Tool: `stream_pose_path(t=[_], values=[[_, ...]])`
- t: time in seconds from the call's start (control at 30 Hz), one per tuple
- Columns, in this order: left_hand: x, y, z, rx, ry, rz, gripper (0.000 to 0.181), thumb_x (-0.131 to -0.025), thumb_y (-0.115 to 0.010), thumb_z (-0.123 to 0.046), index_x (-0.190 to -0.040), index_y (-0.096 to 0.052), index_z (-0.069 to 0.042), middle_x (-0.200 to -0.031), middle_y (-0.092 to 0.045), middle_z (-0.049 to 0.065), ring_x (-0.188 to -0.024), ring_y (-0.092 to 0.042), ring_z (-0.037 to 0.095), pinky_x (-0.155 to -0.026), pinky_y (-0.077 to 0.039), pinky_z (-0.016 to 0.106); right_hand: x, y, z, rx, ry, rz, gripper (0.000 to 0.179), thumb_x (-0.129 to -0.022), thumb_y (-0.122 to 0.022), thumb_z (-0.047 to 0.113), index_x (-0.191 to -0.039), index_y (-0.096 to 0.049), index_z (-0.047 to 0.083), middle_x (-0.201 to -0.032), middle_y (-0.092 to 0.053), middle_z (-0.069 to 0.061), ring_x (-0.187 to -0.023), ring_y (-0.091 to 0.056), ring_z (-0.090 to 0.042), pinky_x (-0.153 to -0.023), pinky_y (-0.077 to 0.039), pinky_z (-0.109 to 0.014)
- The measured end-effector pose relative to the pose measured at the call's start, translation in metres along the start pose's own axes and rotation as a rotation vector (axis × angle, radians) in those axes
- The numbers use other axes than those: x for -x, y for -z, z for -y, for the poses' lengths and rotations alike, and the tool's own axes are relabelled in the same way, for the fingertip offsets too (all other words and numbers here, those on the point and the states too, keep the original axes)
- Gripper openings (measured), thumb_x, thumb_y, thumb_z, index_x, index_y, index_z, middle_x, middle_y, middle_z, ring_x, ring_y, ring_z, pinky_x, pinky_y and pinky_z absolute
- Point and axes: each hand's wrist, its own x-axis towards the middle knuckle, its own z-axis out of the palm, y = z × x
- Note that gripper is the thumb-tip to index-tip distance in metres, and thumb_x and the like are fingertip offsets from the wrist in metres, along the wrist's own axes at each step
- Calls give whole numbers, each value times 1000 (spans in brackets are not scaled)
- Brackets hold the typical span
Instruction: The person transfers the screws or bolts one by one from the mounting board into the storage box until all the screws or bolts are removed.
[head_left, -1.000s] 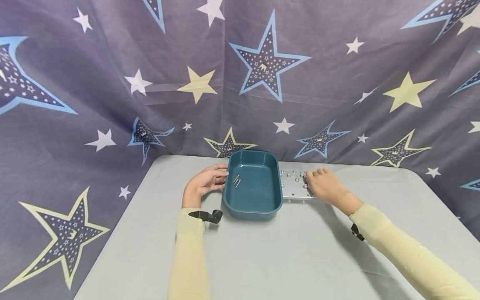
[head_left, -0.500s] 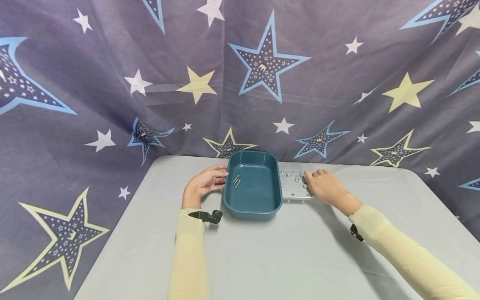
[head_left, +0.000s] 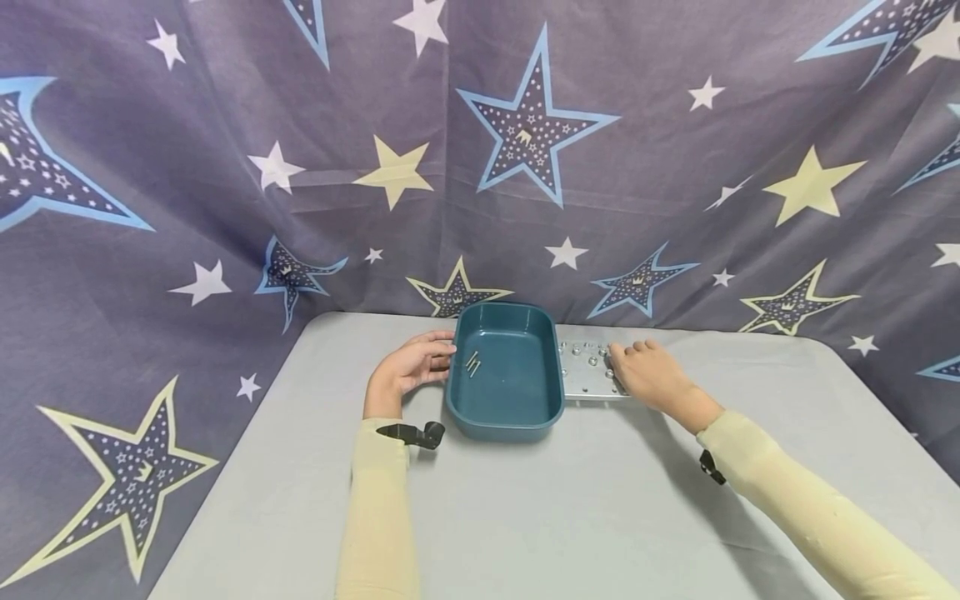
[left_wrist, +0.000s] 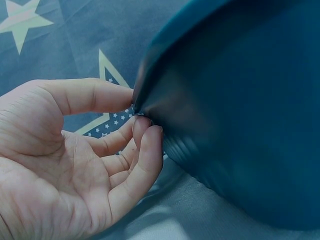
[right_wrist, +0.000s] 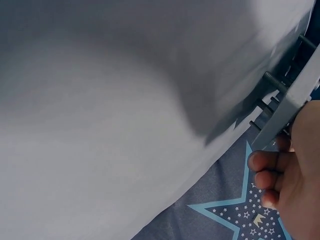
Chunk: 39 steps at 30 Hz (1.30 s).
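Observation:
A teal plastic tub (head_left: 506, 375) sits near the far edge of the table. At its left side my left hand (head_left: 418, 358) holds the rim; in the left wrist view the fingers (left_wrist: 145, 155) curl in against the wall. Several thin metal screws (head_left: 473, 363) lie inside, toward the left. Just right of the tub stands a silver metal plate (head_left: 588, 383) carrying several bolts (head_left: 593, 361). My right hand (head_left: 647, 371) is over its right end, fingers curled in at a bolt; its fingertips are hidden from the head view. Threaded shanks (right_wrist: 275, 82) stick out beneath the plate.
A pale grey cloth covers the table (head_left: 495, 517). Behind it hangs a purple curtain (head_left: 645, 167) printed with stars, close to the tub and plate. Black wrist cameras, such as the left one (head_left: 412, 432), are strapped over both pale yellow sleeves (head_left: 382, 508).
The head view has shifted very slightly. Both hands, the tub and the plate stay in the same places.

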Motion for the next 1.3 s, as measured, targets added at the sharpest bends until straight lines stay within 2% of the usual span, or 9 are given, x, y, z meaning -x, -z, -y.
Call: stream_pose_path(t=[0.27,0.43,0.6,0.8,0.97,1.3], values=[[0,0,0,8,-1,-5,55,-102,-54,-8,-153,-35,-1,-100,-63,-3,-86,-64,9,-78,-55,26,0,0,0,-31,-4,4,11,-98,-55,9,-94,-47,2,-71,-61,-12,-69,-59,-31,-69,-48,-41],[-1,0,1,8,-1,-3,56,-102,-55,-8,-154,-35,-1,-100,-64,-3,-87,-64,9,-79,-55,26,0,1,0,-91,-23,14,12,-102,-52,12,-95,-47,3,-70,-62,-12,-70,-61,-32,-71,-50,-43],[-1,1,1,10,0,2,56,-102,-55,-8,-154,-34,-1,-99,-65,-3,-87,-65,9,-79,-55,26,0,5,0,-171,-58,53,14,-105,-50,15,-96,-47,4,-69,-62,-12,-72,-64,-34,-77,-51,-48],[-1,1,0,3,0,-1,55,-102,-54,-8,-153,-34,-1,-100,-64,-3,-88,-65,9,-80,-56,26,-4,15,-2,-293,-89,119,15,-105,-49,13,-92,-47,6,-62,-56,-7,-65,-65,-33,-70,-52,-49],[-2,1,2,1,-7,5,55,-102,-54,-8,-154,-34,-1,-99,-65,-3,-88,-65,9,-79,-56,26,-8,19,-3,-344,-101,175,14,-105,-46,12,-93,-47,5,-64,-57,-7,-67,-67,-34,-71,-54,-51],[-2,2,0,14,-9,28,55,-103,-53,-7,-154,-33,0,-95,-66,-4,-85,-65,8,-77,-56,25,-9,13,-4,-373,-105,157,12,-104,-47,10,-94,-47,4,-64,-56,-9,-65,-66,-36,-70,-57,-53]])
